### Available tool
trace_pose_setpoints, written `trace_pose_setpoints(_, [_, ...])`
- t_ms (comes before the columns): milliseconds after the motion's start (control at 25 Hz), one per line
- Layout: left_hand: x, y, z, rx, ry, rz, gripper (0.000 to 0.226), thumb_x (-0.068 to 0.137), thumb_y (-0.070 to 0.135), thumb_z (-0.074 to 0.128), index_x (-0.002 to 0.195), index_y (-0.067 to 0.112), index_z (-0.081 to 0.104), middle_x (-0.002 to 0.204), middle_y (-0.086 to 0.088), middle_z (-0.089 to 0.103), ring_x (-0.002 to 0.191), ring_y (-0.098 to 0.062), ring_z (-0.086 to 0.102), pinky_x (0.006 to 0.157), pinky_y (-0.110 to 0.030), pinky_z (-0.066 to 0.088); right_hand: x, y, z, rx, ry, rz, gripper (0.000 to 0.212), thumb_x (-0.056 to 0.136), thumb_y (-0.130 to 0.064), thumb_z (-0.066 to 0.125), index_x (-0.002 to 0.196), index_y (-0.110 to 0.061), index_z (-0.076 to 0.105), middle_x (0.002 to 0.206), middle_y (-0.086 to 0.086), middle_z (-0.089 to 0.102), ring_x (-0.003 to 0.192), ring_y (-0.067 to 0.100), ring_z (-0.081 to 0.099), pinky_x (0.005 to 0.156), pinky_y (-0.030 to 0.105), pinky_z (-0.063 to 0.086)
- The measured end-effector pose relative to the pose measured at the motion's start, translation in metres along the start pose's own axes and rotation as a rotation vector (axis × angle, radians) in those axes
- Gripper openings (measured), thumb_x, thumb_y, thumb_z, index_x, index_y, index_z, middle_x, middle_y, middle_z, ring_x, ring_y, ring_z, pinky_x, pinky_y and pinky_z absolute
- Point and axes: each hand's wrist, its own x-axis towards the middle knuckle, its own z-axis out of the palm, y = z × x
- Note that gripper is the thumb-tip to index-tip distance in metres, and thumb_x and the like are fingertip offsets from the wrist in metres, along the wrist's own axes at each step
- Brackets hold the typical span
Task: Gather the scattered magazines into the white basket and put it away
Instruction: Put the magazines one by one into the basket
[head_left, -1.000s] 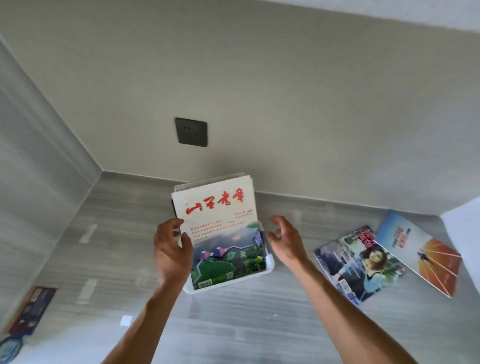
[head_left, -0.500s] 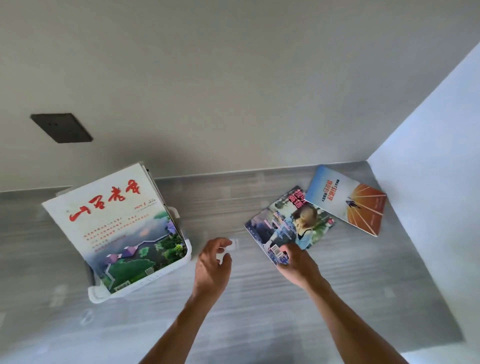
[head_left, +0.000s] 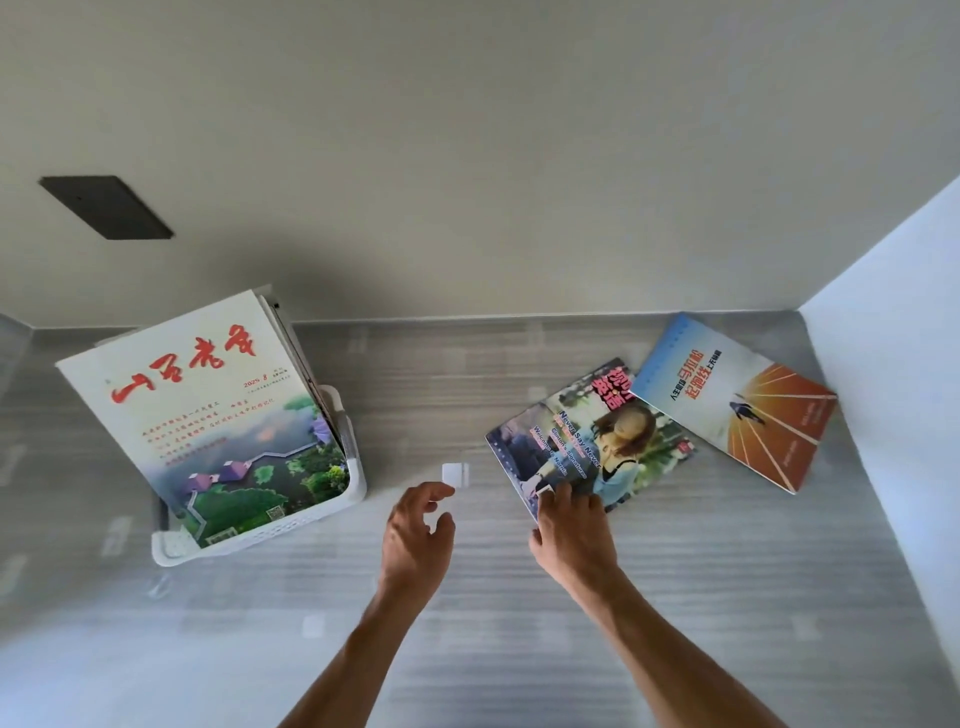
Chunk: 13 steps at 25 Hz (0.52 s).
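The white basket (head_left: 349, 470) stands at the left on the grey floor, holding several magazines upright; the front one (head_left: 208, 410) has red brush lettering and a landscape picture. A magazine with a woman on its cover (head_left: 587, 441) lies flat to the right. A blue and orange magazine (head_left: 737, 400) overlaps its far corner. My right hand (head_left: 569, 525) rests its fingertips on the near corner of the woman-cover magazine, which still lies flat. My left hand (head_left: 418, 525) hovers above the floor between basket and magazine, fingers loosely curled and holding nothing.
A small white square tag (head_left: 455, 474) lies on the floor just beyond my left hand. A dark wall socket (head_left: 106, 207) sits on the beige wall behind the basket. A pale blue-white wall (head_left: 893, 415) closes off the right side, right of the blue and orange magazine.
Both hands left the basket and its front magazine and moved right. My right hand came down on the near corner of the woman-cover magazine; the view swung right with them.
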Motion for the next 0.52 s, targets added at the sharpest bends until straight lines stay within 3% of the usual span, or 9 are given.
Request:
trace_pose_setpoints(120, [-0.007,0.001,0.012,0.000,-0.009,-0.026,0.032,0.080,-0.006,0.057,0.102,0.016,0.066,0.106,0.001,0.068,0.097,-0.019,0.062,0.078,-0.041,0.054,-0.001,-0.001,0.001,-0.052,0.020,-0.057,0.026,0.061,-0.026,0.078,0.077,-0.007,0.071,0.071,0.014,0.067,0.057,0.028,0.064,0.058,0.033,0.053])
trace_pose_setpoints(240, [-0.012,0.002,0.017,0.000,-0.012,-0.023,0.031,0.080,-0.005,0.057,0.100,0.018,0.066,0.104,0.004,0.068,0.094,-0.015,0.063,0.076,-0.038,0.055,-0.003,0.008,-0.005,-0.018,0.123,-0.137,0.020,0.050,-0.019,0.084,0.057,-0.010,0.067,0.051,0.006,0.064,0.040,0.019,0.060,0.044,0.026,0.050])
trace_pose_setpoints(320, [-0.013,0.000,0.015,-0.003,0.010,-0.019,0.030,0.080,-0.006,0.057,0.097,0.017,0.067,0.099,0.005,0.070,0.092,-0.015,0.065,0.074,-0.038,0.056,-0.013,0.021,-0.003,0.057,0.189,-0.266,0.022,0.051,-0.026,0.083,0.056,-0.015,0.064,0.047,0.001,0.064,0.038,0.016,0.060,0.042,0.023,0.049])
trace_pose_setpoints(440, [-0.012,-0.006,0.015,0.023,0.031,-0.038,0.028,0.081,-0.004,0.057,0.097,0.016,0.067,0.098,0.002,0.070,0.092,-0.020,0.067,0.075,-0.034,0.055,-0.058,0.027,0.020,0.165,0.189,-0.521,0.016,0.062,-0.033,0.071,0.058,-0.021,0.061,0.053,-0.004,0.066,0.047,0.014,0.062,0.050,0.022,0.053])
trace_pose_setpoints(520, [-0.012,-0.011,0.018,0.133,-0.068,-0.112,0.030,0.081,0.004,0.059,0.108,0.018,0.065,0.104,0.002,0.064,0.096,-0.024,0.064,0.076,-0.031,0.049,-0.092,0.022,0.040,0.379,0.114,-0.485,0.017,0.074,-0.034,0.061,0.065,-0.020,0.064,0.072,-0.008,0.071,0.066,0.013,0.066,0.065,0.023,0.056])
